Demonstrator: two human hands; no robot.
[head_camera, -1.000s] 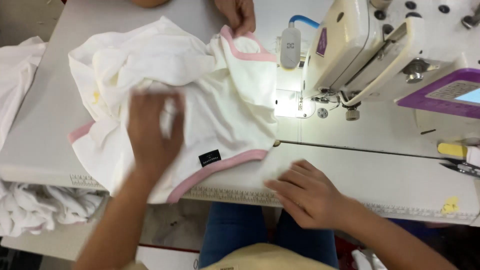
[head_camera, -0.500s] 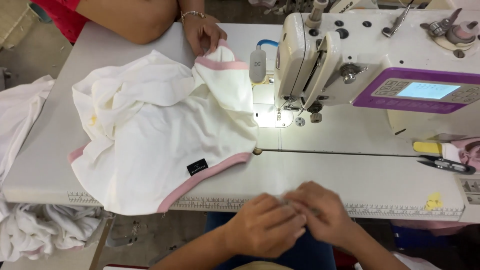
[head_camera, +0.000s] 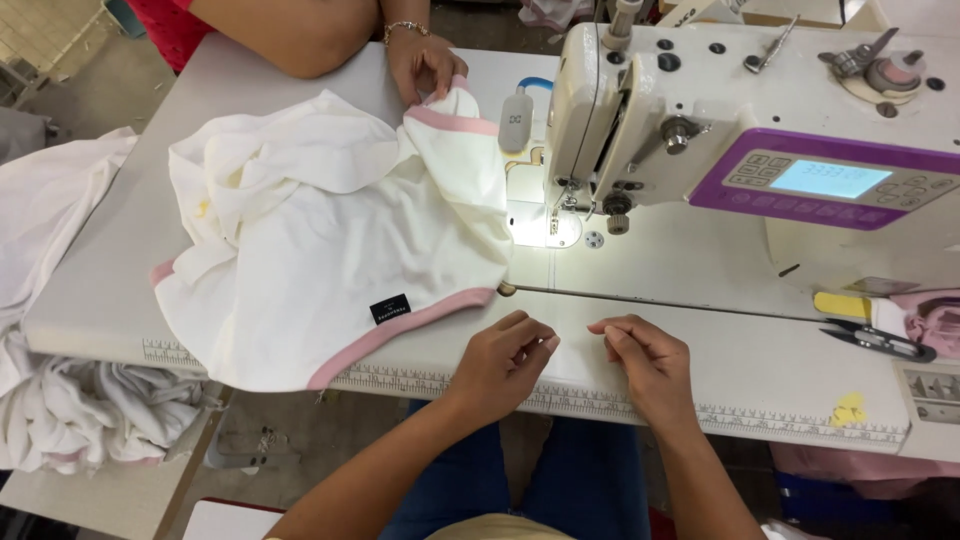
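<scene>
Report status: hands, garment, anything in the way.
Left hand, right hand pinched, apart, on table edge. White garment beside left hand, untouched. Another person's hand on its collar.

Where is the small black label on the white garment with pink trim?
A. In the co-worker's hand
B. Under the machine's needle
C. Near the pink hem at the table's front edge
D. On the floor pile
C: the small black label sits on the white garment with pink trim, just above the pink hem.

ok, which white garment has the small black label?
The white garment with pink trim, spread flat on the table left of the sewing machine. The bunched white garments off the table's left edge show no label.
</scene>
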